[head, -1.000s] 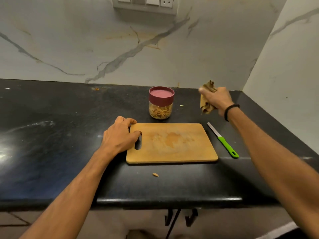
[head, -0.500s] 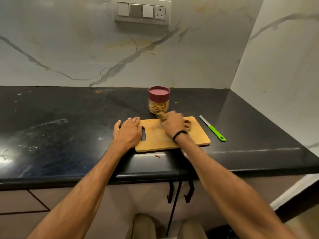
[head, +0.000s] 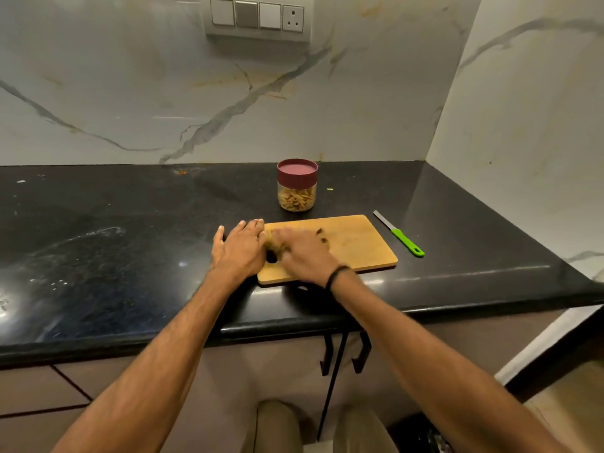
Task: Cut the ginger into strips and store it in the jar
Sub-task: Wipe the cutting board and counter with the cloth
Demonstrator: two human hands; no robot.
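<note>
A clear jar point(head: 297, 192) with a dark red lid stands closed on the black counter, holding ginger strips. In front of it lies a wooden cutting board point(head: 356, 243). My left hand point(head: 240, 248) rests flat against the board's left end by the handle hole. My right hand point(head: 302, 251), blurred by motion, presses a brownish-yellow cloth point(head: 273, 245) onto the left part of the board. A small knife point(head: 399, 234) with a green handle lies on the counter right of the board, apart from both hands.
The black counter point(head: 114, 256) runs left and ends at a marble side wall on the right. A switch panel point(head: 258, 19) sits on the back wall. Black hooks point(head: 343, 354) hang below the counter's front edge. Small scraps dot the counter.
My right hand brought the cloth down from beside the jar onto the board and swept it left toward my left hand. The view pulled back. My left hand stayed put.
</note>
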